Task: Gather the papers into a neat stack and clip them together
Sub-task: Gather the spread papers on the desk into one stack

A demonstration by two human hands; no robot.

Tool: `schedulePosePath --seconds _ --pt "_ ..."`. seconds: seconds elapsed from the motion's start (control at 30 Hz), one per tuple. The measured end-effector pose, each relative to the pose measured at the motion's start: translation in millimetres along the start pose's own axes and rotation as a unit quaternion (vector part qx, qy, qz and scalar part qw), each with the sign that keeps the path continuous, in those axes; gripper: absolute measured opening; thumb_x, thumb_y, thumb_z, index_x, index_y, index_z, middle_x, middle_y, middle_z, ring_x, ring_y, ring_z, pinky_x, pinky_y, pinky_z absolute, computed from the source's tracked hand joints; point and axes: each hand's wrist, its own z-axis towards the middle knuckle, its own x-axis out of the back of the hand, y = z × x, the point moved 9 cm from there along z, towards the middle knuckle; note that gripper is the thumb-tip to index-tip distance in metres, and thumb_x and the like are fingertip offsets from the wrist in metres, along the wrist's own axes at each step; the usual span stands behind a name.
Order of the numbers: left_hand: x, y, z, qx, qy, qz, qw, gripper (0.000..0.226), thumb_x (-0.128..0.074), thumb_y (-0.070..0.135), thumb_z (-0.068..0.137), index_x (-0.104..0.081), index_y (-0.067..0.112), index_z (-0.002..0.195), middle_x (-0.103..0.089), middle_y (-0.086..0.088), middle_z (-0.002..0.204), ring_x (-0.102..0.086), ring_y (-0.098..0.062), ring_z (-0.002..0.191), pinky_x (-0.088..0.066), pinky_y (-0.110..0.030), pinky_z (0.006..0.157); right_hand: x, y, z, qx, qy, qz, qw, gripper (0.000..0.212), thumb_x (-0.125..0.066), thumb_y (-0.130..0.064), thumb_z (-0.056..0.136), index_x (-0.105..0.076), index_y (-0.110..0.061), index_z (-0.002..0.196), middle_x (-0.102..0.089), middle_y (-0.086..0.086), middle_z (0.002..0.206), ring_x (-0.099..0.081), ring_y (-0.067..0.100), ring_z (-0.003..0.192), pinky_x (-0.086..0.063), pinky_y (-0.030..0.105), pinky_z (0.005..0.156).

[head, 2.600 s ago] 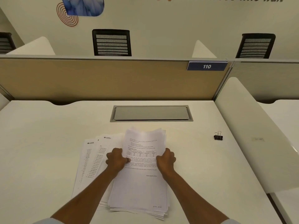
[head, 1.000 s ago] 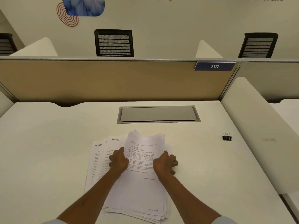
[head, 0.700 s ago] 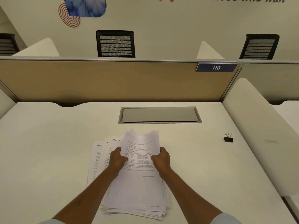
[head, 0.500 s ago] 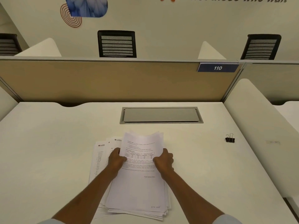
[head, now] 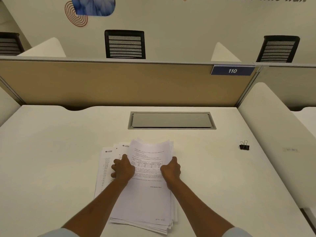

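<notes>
Papers (head: 147,189) are lying in a loose pile near the middle of the desk (head: 51,159), toward its near edge, and they are not yet square. Going left to right: several sheets are still fanning out from under the pile on its left side, their printed headers showing toward the desk's far edge. The left hand (head: 123,168) is pressing on that left margin with fingers curled against the fanned sheets; half a second ago it was sitting tighter against the top sheet, so it is now reaching outward to draw the strays in. The right hand (head: 171,171) is cupping the pile's right edge, fingers bent round it, thumb on the top sheet, much as it was a moment before. The far edge of the pile is bowing upward between the hands. Judgement: gathering is under way, roughly mid-task, and alignment is incomplete. The binder clip (head: 244,146) is sitting untouched well apart, near the desk's right edge.
</notes>
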Motion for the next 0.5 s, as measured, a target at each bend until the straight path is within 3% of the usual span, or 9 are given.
schedulePosePath --seconds 0.17,0.3,0.4,0.5 --pt "8 -10 6 -0.007 -0.01 -0.085 0.996 0.044 -0.065 0.016 0.083 -0.048 0.017 0.123 -0.044 -0.017 0.118 -0.053 -0.034 0.103 -0.048 -0.042 0.085 -3 -2 1 0.04 -0.022 0.06 0.997 0.05 -0.056 -0.002 0.069 -0.043 -0.02 0.114 -0.063 0.006 0.11 -0.062 0.027 0.096 -0.059 0.047 0.081" --pt "10 -16 15 -0.03 -0.024 -0.119 0.992 0.045 -0.071 0.008 0.073 -0.053 0.018 0.113 -0.054 -0.014 0.113 -0.06 -0.034 0.095 -0.057 -0.048 0.082 -5 -6 -6 0.029 -0.037 0.068 0.997 0.052 -0.06 -0.001 0.073 -0.038 -0.019 0.117 -0.061 0.004 0.113 -0.061 0.025 0.097 -0.056 0.049 0.086" --pt "10 -15 16 -0.048 -0.026 -0.112 0.992 0.045 -0.071 0.011 0.073 -0.049 0.022 0.11 -0.062 -0.005 0.106 -0.061 -0.033 0.096 -0.055 -0.047 0.083 -4 -7 -10 0.012 -0.007 -0.002 1.0 0.051 -0.061 -0.006 0.076 -0.038 -0.012 0.121 -0.058 0.007 0.121 -0.056 0.03 0.11 -0.047 0.05 0.096" --pt "11 -13 12 -0.047 -0.034 -0.134 0.989 0.046 -0.071 0.009 0.075 -0.044 0.027 0.108 -0.061 -0.001 0.103 -0.06 -0.03 0.095 -0.053 -0.048 0.086 -1 -9 -14 0.006 0.021 -0.104 0.994 0.041 -0.057 -0.011 0.08 -0.043 -0.01 0.118 -0.049 0.01 0.123 -0.042 0.03 0.119 -0.044 0.05 0.094"
